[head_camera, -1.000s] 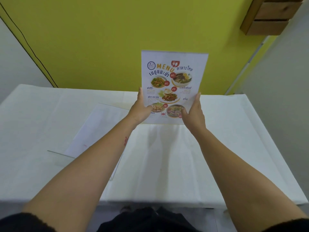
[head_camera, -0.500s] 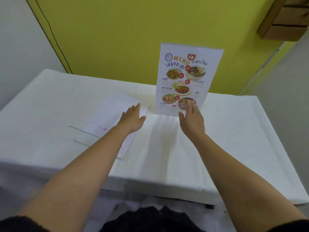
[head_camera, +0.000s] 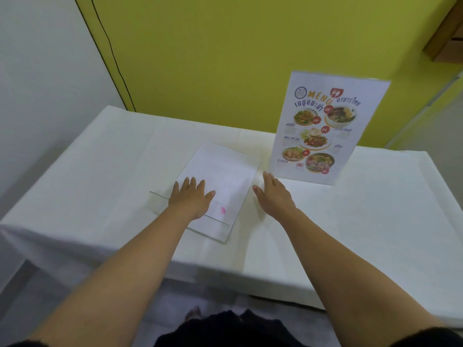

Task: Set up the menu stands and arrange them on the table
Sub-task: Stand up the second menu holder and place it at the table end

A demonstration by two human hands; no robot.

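One menu stand (head_camera: pixel 325 126) stands upright at the back right of the white table (head_camera: pixel 100 159), showing a colourful food menu. A second clear stand (head_camera: pixel 225 171) lies flat near the table's middle, with a white sheet inside and a small pink mark near its front end. My left hand (head_camera: pixel 191 199) rests flat on the lying stand's near left part, fingers spread. My right hand (head_camera: pixel 274 194) hovers open just right of that stand, in front of the upright menu, and touches neither.
A yellow-green wall (head_camera: pixel 225 58) runs behind the table, with a white wall (head_camera: pixel 37 83) to the left. A wooden box (head_camera: pixel 448 33) hangs at the upper right. The table's front edge is close to my body.
Both hands let go of the upright menu and moved left. My left hand came down on the flat stand, my right hand drew back beside it. The view turned left and down.
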